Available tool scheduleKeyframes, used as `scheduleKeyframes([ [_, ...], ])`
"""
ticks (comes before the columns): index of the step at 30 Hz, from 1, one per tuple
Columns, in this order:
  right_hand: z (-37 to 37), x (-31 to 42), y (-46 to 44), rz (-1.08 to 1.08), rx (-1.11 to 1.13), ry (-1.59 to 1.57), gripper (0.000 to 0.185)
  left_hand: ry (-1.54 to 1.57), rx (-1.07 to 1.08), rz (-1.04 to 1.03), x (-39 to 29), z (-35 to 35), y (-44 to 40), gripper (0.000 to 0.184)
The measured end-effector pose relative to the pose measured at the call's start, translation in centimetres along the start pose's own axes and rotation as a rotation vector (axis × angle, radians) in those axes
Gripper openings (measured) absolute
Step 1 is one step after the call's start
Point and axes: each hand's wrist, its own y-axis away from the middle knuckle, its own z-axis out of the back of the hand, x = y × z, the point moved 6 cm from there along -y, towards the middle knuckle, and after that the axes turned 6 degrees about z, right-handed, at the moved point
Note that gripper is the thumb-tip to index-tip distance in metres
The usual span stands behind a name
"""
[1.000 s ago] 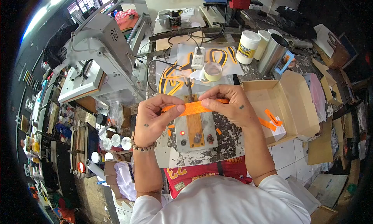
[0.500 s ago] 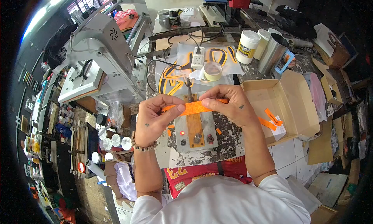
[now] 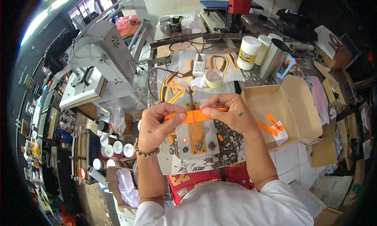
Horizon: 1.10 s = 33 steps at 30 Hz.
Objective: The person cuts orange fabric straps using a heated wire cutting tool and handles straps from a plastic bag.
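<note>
An orange strip [image 3: 193,116] with a faint pattern is stretched level between my two hands. My left hand [image 3: 159,122] pinches its left end between thumb and fingers. At the other end, my right hand [image 3: 227,113] closes on it in the same way. Below the strip lies a grey device [image 3: 207,145] with a yellowish metal bar [image 3: 197,133] along its middle, a lit red light and knobs near its front. The strip covers part of the bar. Small orange scraps [image 3: 220,138] lie on both sides of the device.
An open cardboard box [image 3: 259,98] at the right holds orange strips [image 3: 271,126]. Behind the device are a tape roll [image 3: 214,78], a white power strip [image 3: 199,65] with cables, and black-and-orange cutouts. White tubs [image 3: 249,52] stand back right; a heat press [image 3: 104,41] stands left.
The view has shifted slightly, so both hands and the strip appear a little lower. The strip stays pinched between my hands, with the fingers slightly repositioned.
</note>
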Motion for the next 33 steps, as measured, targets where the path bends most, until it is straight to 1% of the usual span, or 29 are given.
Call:
scheduleKeyframes([
  [6, 0.5, -0.1, 0.6, -0.009, -0.012, 0.045, 0.017, -0.033, -0.002, -0.036, 0.2, 0.3, 0.2, 0.013],
  [8, 1.5, 0.7, 1.5, -0.003, -0.096, 0.179, 0.018, 0.032, 0.013, -0.046, 0.5, 0.9, 0.5, 0.012],
  [9, 2.3, 1.1, 2.3, 0.009, -0.146, 0.204, 0.019, 0.024, -0.017, -0.058, 0.7, 1.7, 0.7, 0.012],
  [10, 3.3, 1.4, 3.5, 0.019, -0.187, 0.224, 0.02, -0.004, -0.02, -0.062, 1.0, 2.3, 1.1, 0.013],
  [12, 5.9, 1.4, 5.7, -0.083, -0.284, 0.259, 0.022, -0.029, -0.056, -0.052, 1.2, 3.4, 2.3, 0.015],
  [13, 7.6, 1.4, 6.5, -0.071, -0.302, 0.315, 0.022, -0.032, -0.107, -0.058, 1.3, 4.4, 2.8, 0.015],
  [14, 9.5, 1.0, 7.4, -0.06, -0.323, 0.372, 0.022, -0.063, -0.108, -0.076, 1.5, 5.1, 3.3, 0.015],
  [15, 11.8, 0.0, 8.3, -0.068, -0.323, 0.39, 0.021, -0.093, -0.106, -0.091, 1.6, 5.6, 3.9, 0.015],
  [17, 16.1, -2.7, 10.1, -0.092, -0.35, 0.395, 0.02, -0.119, -0.172, -0.084, 1.4, 7.0, 5.2, 0.016],
  [18, 17.9, -4.2, 11.0, -0.112, -0.376, 0.383, 0.019, -0.112, -0.171, -0.046, 1.7, 7.5, 5.7, 0.015],
  [19, 19.6, -5.5, 11.4, -0.099, -0.349, 0.382, 0.019, -0.102, -0.164, -0.01, 1.9, 7.8, 6.1, 0.015],
  [20, 21.2, -7.4, 11.8, -0.171, -0.33, 0.395, 0.021, -0.109, -0.169, -0.091, 1.0, 7.7, 6.5, 0.015],
  [21, 21.3, -8.1, 12.0, -0.245, -0.315, 0.409, 0.022, -0.111, -0.186, -0.095, 0.9, 8.0, 6.9, 0.015],
  [22, 21.4, -8.3, 12.2, -0.234, -0.303, 0.408, 0.022, -0.119, -0.195, -0.093, 1.0, 8.3, 7.2, 0.015],
  [24, 21.6, -9.0, 12.6, -0.414, -0.201, 0.823, 0.024, -0.124, -0.212, -0.071, 0.6, 8.5, 7.9, 0.016],
  [25, 21.5, -9.3, 12.9, -0.401, -0.195, 0.821, 0.024, -0.128, -0.224, -0.078, 0.4, 8.7, 8.4, 0.016],
  [27, 20.7, -6.4, 13.3, 0.199, -0.32, 1.17, 0.027, -0.169, -0.265, -0.144, -0.1, 9.0, 9.7, 0.015],
  [28, 19.8, -5.5, 12.7, 0.208, -0.313, 1.163, 0.027, -0.19, -0.28, -0.154, -0.4, 9.1, 10.6, 0.015],
  [30, 18.6, -1.2, 13.7, 0.371, -0.55, 1.0, 0.02, -0.206, -0.298, -0.15, -0.4, 9.6, 12.2, 0.015],
  [31, 17.0, 0.5, 14.9, 0.369, -0.546, 0.997, 0.02, -0.216, -0.304, -0.144, -0.3, 9.6, 13.1, 0.015],
  [33, 14.9, -0.1, 16.8, 0.014, -0.371, 0.308, 0.03, -0.173, -0.298, -0.153, 0.7, 10.1, 13.8, 0.017],
])
